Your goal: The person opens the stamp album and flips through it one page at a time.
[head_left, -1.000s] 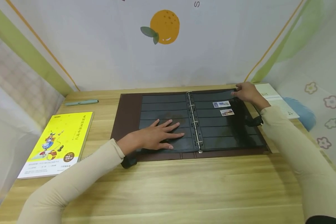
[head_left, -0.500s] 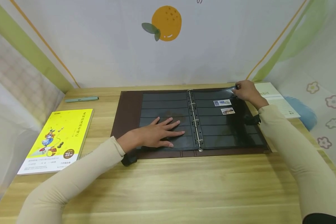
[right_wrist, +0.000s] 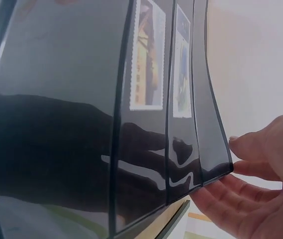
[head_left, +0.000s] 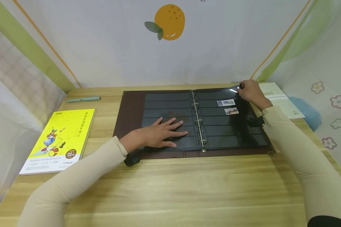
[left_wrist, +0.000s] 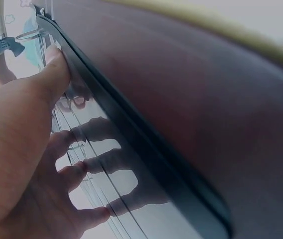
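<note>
Album [head_left: 130, 113] open flat mid-surface [head_left: 170, 186]: brown cover, glossy black strip pages, metal rings [head_left: 197, 121] at spine. Two stamps [head_left: 225, 102] in right page [head_left: 230, 126] upper strips. Left hand [head_left: 156, 134] flat, fingers spread, pressing left page. Right hand [head_left: 251, 91] pinches right page's far corner, lifted slightly. Yellow book [head_left: 59, 138], pen [head_left: 83, 99] left; booklet [head_left: 281, 99] right. Bare wood along near edge.

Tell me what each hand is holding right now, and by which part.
The right hand pinches the far outer corner of the album's right-hand black page, lifting it slightly. The left hand holds nothing; it lies flat on the left-hand page.
</note>
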